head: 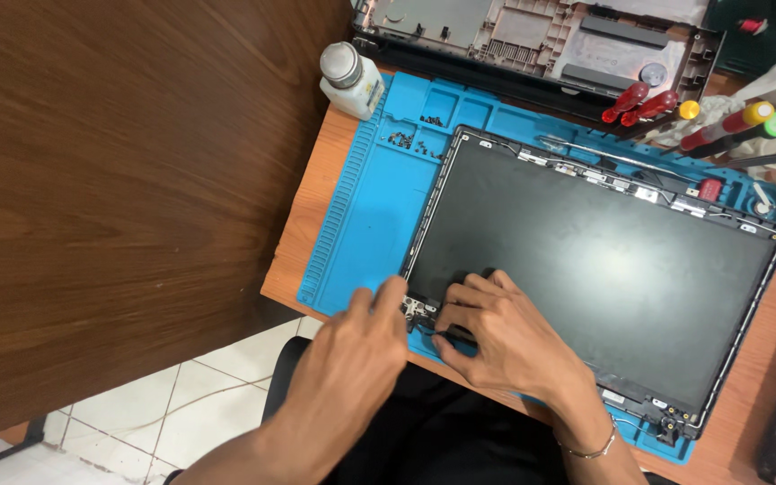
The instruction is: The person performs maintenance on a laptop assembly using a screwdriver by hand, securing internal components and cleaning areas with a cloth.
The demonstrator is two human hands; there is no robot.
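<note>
Both hands meet at the near-left corner of the laptop screen panel (586, 269), which lies flat on a blue mat (361, 216) on the desk (303, 242). The left hand (352, 355) has its fingers curled at the hinge bracket (418, 308). The right hand (505, 337) rests knuckles-up, fingers bent onto the panel's edge; whether either pinches anything is hidden.

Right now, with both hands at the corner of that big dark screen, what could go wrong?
The left hand and right hand press at the screen panel near its hinge corner; too much force there might crack it. The tiny screws lie loose in the blue mat and could scatter if bumped. The white bottle sits at the desk's edge and might tip.
</note>
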